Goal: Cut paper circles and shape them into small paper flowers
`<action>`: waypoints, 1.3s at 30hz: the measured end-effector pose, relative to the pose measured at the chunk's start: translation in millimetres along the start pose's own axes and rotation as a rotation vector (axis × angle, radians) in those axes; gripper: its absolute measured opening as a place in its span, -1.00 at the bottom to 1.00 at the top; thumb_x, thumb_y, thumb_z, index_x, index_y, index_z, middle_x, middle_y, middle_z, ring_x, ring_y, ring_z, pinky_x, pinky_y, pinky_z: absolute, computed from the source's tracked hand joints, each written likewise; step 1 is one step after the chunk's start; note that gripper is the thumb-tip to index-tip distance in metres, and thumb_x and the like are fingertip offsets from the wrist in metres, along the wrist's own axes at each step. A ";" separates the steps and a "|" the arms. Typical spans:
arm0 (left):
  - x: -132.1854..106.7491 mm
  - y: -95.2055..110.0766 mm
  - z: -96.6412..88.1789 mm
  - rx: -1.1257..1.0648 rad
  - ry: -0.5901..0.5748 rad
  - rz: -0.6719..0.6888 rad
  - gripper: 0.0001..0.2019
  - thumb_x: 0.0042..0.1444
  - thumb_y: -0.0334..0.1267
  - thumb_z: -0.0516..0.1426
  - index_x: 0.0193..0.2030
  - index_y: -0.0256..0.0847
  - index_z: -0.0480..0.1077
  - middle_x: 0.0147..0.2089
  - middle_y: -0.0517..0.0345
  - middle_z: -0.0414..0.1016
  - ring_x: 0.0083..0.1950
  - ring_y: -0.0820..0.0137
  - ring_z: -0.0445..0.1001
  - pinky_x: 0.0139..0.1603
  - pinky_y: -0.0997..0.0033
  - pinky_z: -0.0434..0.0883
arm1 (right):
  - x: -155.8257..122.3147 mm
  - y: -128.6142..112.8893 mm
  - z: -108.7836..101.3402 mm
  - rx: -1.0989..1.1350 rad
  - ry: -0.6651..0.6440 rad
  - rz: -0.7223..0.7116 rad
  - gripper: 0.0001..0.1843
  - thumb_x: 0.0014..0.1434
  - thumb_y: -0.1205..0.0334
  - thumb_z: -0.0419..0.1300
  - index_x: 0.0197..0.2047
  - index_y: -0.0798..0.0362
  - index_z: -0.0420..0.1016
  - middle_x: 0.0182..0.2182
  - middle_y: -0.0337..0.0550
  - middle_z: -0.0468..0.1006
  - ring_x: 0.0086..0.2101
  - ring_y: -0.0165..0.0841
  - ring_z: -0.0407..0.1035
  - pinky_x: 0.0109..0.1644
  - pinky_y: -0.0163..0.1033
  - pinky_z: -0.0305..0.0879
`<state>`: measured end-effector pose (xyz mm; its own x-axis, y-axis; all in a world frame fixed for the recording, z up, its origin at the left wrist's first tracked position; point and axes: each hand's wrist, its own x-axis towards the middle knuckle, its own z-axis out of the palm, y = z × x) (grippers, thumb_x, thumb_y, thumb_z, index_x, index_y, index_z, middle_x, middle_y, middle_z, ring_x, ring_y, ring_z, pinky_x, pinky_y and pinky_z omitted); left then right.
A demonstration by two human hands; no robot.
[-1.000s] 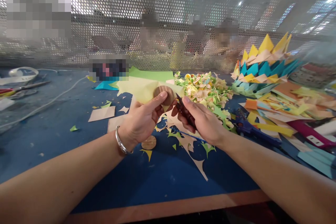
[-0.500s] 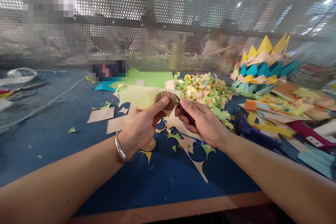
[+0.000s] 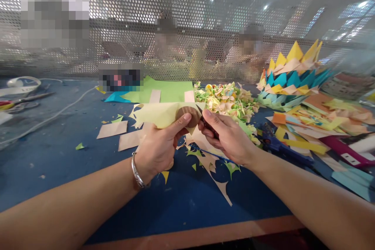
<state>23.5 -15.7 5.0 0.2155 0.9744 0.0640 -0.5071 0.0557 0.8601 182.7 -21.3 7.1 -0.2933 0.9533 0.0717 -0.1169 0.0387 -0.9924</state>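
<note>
The left hand (image 3: 159, 146) pinches a yellow paper sheet (image 3: 156, 114) and a brown round disc (image 3: 187, 114) together between thumb and fingers, above the blue table (image 3: 58, 156); the sheet's long axis runs sideways and trails off to the left. The right hand (image 3: 228, 136) is curled shut around dark scissors (image 3: 202, 114), mostly hidden in the fist, with the tips pointing away and leftward at the disc's edge. Paper offcuts (image 3: 216, 179) lie below the hands, a heap of small paper flowers (image 3: 228, 99) just behind them, and a blue glue gun (image 3: 275, 142) to the right.
</note>
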 end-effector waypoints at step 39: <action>6.1 -1.9 -11.5 0.271 -0.011 0.241 -0.91 -0.02 -0.30 0.34 -0.44 -0.18 0.52 -0.45 0.20 0.54 -0.24 0.33 0.53 -0.11 0.35 0.46 | -2.7 -5.7 -2.9 -0.141 -0.012 -0.022 -0.51 0.24 -0.14 0.14 -0.53 0.05 0.27 -0.68 -0.44 -0.02 -0.69 -0.58 -0.16 -0.63 -0.32 -0.28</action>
<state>16.2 -7.4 -2.1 0.1258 0.9501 0.2856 -0.3054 -0.2368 0.9223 186.9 -23.2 12.3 -0.3031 0.9483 0.0942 0.0108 0.1022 -0.9947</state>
